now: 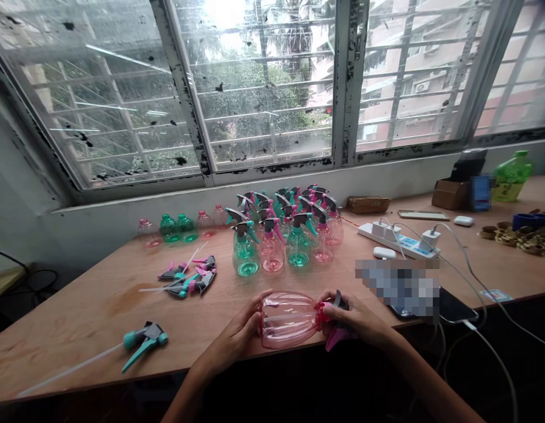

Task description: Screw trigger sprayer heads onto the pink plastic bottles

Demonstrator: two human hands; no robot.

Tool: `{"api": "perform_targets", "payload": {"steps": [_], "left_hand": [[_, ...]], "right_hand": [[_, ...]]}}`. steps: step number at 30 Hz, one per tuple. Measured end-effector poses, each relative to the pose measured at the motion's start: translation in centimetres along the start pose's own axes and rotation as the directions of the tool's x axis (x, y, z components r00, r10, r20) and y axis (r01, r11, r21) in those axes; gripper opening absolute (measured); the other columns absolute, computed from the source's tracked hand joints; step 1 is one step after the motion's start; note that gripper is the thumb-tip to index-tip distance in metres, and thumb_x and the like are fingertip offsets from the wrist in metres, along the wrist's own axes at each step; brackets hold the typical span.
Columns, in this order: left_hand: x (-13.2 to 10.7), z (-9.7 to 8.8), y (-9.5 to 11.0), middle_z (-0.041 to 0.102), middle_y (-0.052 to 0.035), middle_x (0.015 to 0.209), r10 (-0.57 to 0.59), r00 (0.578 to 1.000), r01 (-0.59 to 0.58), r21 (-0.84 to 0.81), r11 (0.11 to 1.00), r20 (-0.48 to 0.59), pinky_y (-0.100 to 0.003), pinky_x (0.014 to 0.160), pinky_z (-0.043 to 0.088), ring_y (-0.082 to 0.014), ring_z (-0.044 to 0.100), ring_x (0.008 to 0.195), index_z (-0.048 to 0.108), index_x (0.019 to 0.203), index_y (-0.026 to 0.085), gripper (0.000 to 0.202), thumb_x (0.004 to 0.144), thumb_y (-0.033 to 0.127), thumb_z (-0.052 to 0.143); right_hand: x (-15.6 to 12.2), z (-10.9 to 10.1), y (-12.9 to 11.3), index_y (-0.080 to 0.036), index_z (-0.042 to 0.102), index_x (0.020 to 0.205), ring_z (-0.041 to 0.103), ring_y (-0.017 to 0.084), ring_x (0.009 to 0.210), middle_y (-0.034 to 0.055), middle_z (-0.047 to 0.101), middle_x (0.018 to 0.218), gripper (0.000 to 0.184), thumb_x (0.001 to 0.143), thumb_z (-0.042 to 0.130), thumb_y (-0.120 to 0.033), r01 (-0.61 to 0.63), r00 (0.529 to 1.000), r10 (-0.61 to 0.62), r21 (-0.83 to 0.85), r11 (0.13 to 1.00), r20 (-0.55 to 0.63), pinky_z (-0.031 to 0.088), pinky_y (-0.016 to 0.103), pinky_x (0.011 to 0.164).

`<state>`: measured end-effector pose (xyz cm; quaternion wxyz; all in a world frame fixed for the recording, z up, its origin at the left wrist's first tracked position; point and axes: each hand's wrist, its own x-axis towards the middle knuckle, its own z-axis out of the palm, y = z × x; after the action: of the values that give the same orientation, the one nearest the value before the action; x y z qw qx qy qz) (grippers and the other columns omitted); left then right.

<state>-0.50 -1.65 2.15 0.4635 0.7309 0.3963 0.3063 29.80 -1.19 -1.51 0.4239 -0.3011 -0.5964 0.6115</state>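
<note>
A clear pink spray bottle [288, 320] lies on its side between my hands at the table's front edge. My left hand [246, 329] grips its base end. At the neck, my right hand [349, 317] is closed around the pink and grey spray head [336, 338], which meets the bottle's mouth; how tightly it is seated I cannot tell. Beyond my hands stand several green and pink spray bottles [272, 252] fitted with spray heads. On the left lies a teal and grey spray head [144, 341] with a long tube.
Several loose spray heads [191, 279] lie left of centre. Headless bottles [178, 229] line the wall below the window. To the right are a power strip [398, 239], charging cables, a phone [457, 305], a white case [384, 252] and a brown box [451, 194].
</note>
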Motion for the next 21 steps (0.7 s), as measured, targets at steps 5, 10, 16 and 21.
{"api": "perform_targets", "payload": {"steps": [5,10,16,21], "left_hand": [[-0.1,0.0,0.2,0.064,-0.0052,0.136,-0.013,1.000,0.013,0.006,1.000,0.022,-0.034,0.107,0.041,-0.0270,0.055,0.124,0.057,0.139,0.025,0.052,0.100,0.055,0.042],[-0.1,0.1,1.1,0.073,-0.0075,0.116,-0.020,0.993,0.017,0.027,0.999,0.112,-0.033,0.097,0.046,-0.0261,0.065,0.098,0.067,0.127,0.017,0.056,0.100,0.057,0.040],[0.1,0.1,0.8,0.069,-0.0094,0.123,0.026,0.992,-0.025,-0.015,1.000,0.127,-0.036,0.099,0.045,-0.0281,0.062,0.106,0.063,0.132,0.018,0.058,0.097,0.060,0.043],[0.1,0.1,0.0,0.060,-0.0099,0.137,0.043,0.997,-0.038,-0.072,0.997,0.066,-0.039,0.104,0.043,-0.0276,0.058,0.117,0.042,0.148,0.025,0.064,0.095,0.060,0.048]], "right_hand": [[0.0,0.1,-0.1,-0.016,0.061,0.092,0.070,0.019,0.067,0.0057,0.075,0.078,0.038,0.085,0.073,-0.052,-0.002,1.000,0.002,0.018,1.000,0.001,0.052,0.028,0.062],[0.0,0.1,-0.3,-0.016,0.061,0.092,0.070,0.019,0.065,0.0048,0.074,0.076,0.040,0.084,0.073,-0.054,0.004,1.000,-0.004,0.011,1.000,-0.009,0.053,0.027,0.061],[0.0,0.2,-0.4,-0.015,0.062,0.092,0.070,0.018,0.064,0.0042,0.073,0.073,0.041,0.084,0.073,-0.054,-0.003,1.000,0.003,0.011,1.000,-0.011,0.052,0.026,0.059],[-0.1,0.2,-0.5,-0.016,0.062,0.092,0.069,0.019,0.065,0.0045,0.073,0.074,0.042,0.083,0.073,-0.055,-0.003,1.000,0.003,-0.009,1.000,-0.015,0.052,0.027,0.061]]}}
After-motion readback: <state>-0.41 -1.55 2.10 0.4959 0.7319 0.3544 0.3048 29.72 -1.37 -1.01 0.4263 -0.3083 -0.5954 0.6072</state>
